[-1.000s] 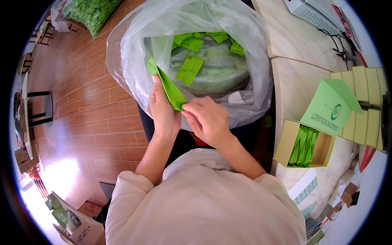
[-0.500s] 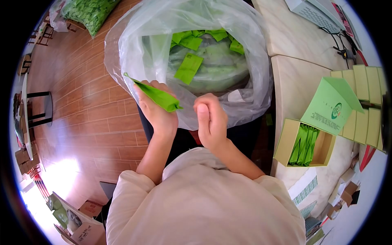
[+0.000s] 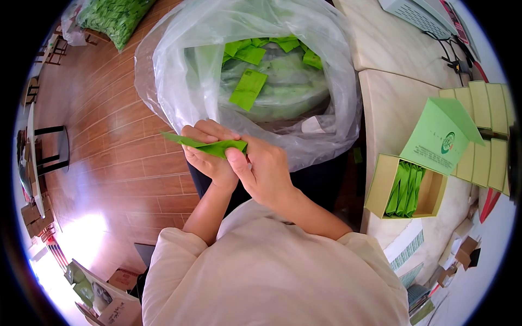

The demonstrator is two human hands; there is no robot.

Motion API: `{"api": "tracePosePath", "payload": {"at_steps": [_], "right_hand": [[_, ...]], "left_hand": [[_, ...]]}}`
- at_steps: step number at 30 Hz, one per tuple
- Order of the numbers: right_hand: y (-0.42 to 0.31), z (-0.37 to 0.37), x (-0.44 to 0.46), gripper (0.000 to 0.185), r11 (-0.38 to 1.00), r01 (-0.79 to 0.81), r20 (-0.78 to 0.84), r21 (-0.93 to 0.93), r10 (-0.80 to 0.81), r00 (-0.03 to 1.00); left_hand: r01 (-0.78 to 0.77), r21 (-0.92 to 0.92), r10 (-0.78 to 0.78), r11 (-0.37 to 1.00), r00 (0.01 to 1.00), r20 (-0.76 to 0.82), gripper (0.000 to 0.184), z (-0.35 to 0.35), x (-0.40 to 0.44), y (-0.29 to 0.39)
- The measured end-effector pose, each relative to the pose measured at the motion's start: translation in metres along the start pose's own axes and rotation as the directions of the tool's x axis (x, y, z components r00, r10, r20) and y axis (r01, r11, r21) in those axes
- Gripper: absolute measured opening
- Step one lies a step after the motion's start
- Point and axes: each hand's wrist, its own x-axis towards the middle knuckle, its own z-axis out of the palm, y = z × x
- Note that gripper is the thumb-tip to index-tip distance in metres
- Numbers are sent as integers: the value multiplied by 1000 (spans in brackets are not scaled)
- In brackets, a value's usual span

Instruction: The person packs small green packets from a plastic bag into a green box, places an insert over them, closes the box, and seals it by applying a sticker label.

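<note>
A green foil packet (image 3: 202, 145) lies across the palm side of my left hand (image 3: 211, 167), whose fingers curl behind it. My right hand (image 3: 265, 167) closes on the packet's right end, with the thumb on top. Just beyond my hands stands a large clear plastic bag (image 3: 171, 70), its mouth wide open. Inside it are several green packets, one lying flat (image 3: 248, 89) near the middle. To my right an open yellow-green box (image 3: 375, 187) holds several green packets (image 3: 403, 187) standing side by side, with bare room at its right end.
The box sits on a marble-patterned surface (image 3: 397, 119), beside rows of similar closed boxes (image 3: 481, 108). A full bag of green packets (image 3: 117, 19) is at the far left. Wooden-look floor (image 3: 130, 146) extends on the left. Printed sheets (image 3: 408, 250) lie near the box.
My right hand has moved left and taken hold of the packet's right end. The packet has swung from a steep slant to nearly level, and my left hand has lowered slightly.
</note>
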Motion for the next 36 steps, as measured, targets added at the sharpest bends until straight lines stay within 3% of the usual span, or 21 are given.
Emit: {"api": "tracePosePath", "payload": {"at_steps": [6,9,11,13,15,17,18,20,21,22,24,25,27,28,32,34,36], "right_hand": [[7,0,-4,20,999,12,4,38,-12,1000],[6,-4,-5,16,999,-51,50,-7,52,997],[14,-8,-6,12,999,-44,6,-28,44,999],[20,-14,-1,11,998,-30,-35,-52,28,999],[23,-18,6,12,999,44,-146,23,-40,988],[28,-17,14,17,989,84,-221,122,-56,974],[31,-20,16,18,980,-25,-168,199,59,984],[51,-28,17,21,860,-290,14,420,313,950],[57,-32,18,21,863,-288,16,415,310,951],[61,-35,19,21,795,-283,-6,537,339,941],[59,-43,21,20,557,-316,21,768,471,882],[64,-46,20,20,561,-316,21,765,469,883],[82,-50,17,29,137,-180,130,974,312,941],[89,-51,16,28,-8,-160,158,987,232,960],[96,-50,15,20,-64,-111,121,992,176,977],[97,-51,16,15,73,-67,63,995,53,997],[94,-53,16,12,103,-64,54,993,93,994]], "left_hand": [[-54,-62,54,997,999,4,41,-2,2,-1],[63,-78,-62,995,998,23,43,-3,3,1],[289,-108,-293,951,956,-25,45,-1,7,0],[314,-180,-329,932,942,-62,51,0,10,-1],[523,293,-484,801,852,-200,50,6,9,4],[350,389,-395,852,918,40,38,-4,-3,-11],[333,421,-408,844,908,99,37,-5,-3,-9],[316,447,-421,837,894,156,37,-7,-1,-6],[449,374,-520,812,847,113,38,-9,2,-6],[571,291,-614,767,786,77,39,-12,5,-6],[577,263,-609,773,791,52,40,-17,12,-7],[582,240,-606,777,794,35,41,-20,15,-8],[587,253,-627,769,771,114,37,-20,11,-5],[597,214,-632,773,754,181,36,-16,8,-3],[608,176,-632,774,722,281,34,-12,5,-10],[557,266,-616,786,740,271,34,-13,10,-16],[502,354,-599,789,757,262,34,-15,13,-22]]}}
